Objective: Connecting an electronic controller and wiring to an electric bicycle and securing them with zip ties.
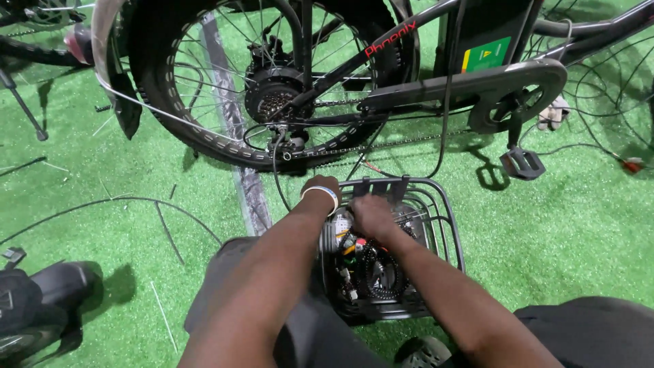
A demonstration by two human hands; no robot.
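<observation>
A black wire basket (446, 218) sits on the green turf in front of me, filled with bicycle parts: a toothed chainring (379, 274), wires and small coloured pieces. My left hand (320, 185), with a white band on the wrist, rests at the basket's far left rim; whether it grips the rim is hidden. My right hand (371, 215) reaches into the basket among the parts, its fingers curled down; what they hold cannot be made out.
An electric bicycle stands just beyond the basket: rear wheel (266, 88) with hub motor, chain guard (470, 85), pedal (522, 163). Loose cables (599, 146) lie right, a grey strip (248, 191) crosses the turf, black parts (41, 293) lie left.
</observation>
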